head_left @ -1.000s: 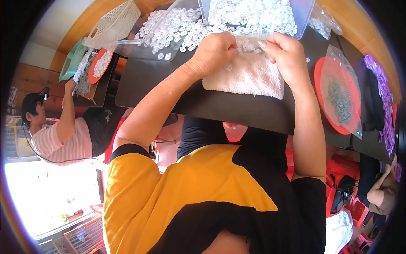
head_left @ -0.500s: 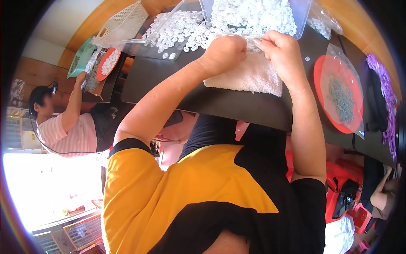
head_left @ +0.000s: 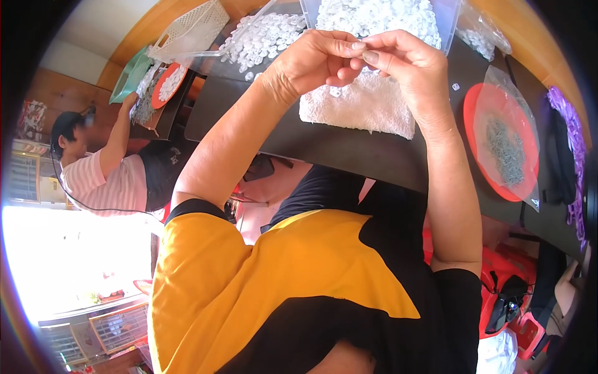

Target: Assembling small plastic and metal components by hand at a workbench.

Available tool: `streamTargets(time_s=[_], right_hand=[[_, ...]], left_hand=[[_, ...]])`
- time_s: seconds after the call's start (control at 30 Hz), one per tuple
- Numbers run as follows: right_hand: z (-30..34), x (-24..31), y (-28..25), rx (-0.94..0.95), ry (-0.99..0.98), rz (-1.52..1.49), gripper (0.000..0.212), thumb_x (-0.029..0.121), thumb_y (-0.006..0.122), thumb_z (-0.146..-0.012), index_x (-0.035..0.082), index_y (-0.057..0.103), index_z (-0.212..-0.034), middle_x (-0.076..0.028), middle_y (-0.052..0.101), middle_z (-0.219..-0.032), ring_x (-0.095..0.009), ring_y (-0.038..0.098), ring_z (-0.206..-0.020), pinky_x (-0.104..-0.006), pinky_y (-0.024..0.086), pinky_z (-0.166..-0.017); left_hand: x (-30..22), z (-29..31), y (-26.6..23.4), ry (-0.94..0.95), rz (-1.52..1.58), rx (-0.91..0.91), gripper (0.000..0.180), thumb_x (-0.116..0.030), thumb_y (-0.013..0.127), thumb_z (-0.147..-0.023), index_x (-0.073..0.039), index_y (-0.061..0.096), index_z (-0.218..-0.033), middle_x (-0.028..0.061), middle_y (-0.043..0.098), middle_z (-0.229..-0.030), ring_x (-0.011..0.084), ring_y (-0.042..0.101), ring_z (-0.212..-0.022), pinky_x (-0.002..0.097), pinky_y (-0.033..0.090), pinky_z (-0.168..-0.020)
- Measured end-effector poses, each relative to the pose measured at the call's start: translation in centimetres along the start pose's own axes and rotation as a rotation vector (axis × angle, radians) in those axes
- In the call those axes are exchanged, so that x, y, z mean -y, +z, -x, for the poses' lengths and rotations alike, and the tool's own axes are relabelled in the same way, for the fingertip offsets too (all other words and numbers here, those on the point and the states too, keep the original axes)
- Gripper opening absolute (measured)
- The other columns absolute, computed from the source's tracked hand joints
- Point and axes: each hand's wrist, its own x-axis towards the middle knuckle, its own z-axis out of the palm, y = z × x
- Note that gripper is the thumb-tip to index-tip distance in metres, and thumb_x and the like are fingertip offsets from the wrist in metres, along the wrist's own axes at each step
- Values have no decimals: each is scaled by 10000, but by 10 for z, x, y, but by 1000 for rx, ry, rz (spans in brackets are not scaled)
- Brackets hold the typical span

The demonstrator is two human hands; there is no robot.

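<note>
Over a folded whitish towel (head_left: 358,109), my left hand (head_left: 317,59) and my right hand (head_left: 408,62) meet fingertip to fingertip. Thumb and forefinger are pinched on each side; whatever small thing they hold is hidden by the fingers. A small white plastic piece (head_left: 336,91) lies on the towel below my left fingers. Beyond the hands stands a clear plastic bin (head_left: 450,31) full of similar white pieces (head_left: 377,17). Another heap of white pieces (head_left: 265,37) spreads on a clear tray to the left of the bin.
At right, a red plate (head_left: 476,115) carries a clear bag with thin grey metal pieces (head_left: 504,153). Purple straps (head_left: 568,134) lie by the table's right edge. Far left, another person (head_left: 106,162) reaches toward a green basket (head_left: 132,75) and a red plate (head_left: 169,84).
Both hands have lifted a little away from the towel, and my left hand has turned so its curled fingers show. A white piece on the towel has come into sight. The view has shifted slightly.
</note>
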Motion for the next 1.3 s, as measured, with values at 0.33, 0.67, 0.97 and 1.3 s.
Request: streamTargets(time_s=[0.33, 0.67, 0.97, 1.3], right_hand=[[1, -3, 5, -14, -45, 184, 55, 38, 660, -844, 0, 621, -848, 10, 598, -726, -64, 529, -675, -215, 440, -624], [-2, -16, -2, -67, 128, 270, 74, 55, 642, -850, -2, 604, -822, 11, 573, -691, -62, 487, -610, -219, 411, -575], [-4, -21, 1, -48, 243, 264, 73, 62, 617, -875, -1, 589, -851, -19, 580, -686, -83, 506, -583, -232, 416, -549], [-2, -21, 14, -103, 424, 220, 116, 131, 550, -944, 19, 582, -946, -52, 626, -751, -108, 578, -595, -248, 436, -514]], left_hand=[[8, 1, -8, 41, -811, -447, 216, -197, 647, -876, 8, 689, -826, 51, 644, -747, 110, 571, -679, 262, 431, -524], [40, -5, -26, 98, -1258, -363, 144, -139, 708, -767, -13, 669, -825, 97, 649, -709, 182, 625, -703, 318, 496, -670], [50, 10, -32, 215, -1130, -296, 99, -62, 694, -799, -17, 684, -886, 32, 637, -751, 114, 576, -682, 266, 484, -648], [28, -6, -5, 128, -283, -407, 141, -55, 673, -844, 45, 695, -941, 54, 623, -705, 92, 554, -586, 230, 427, -480]])
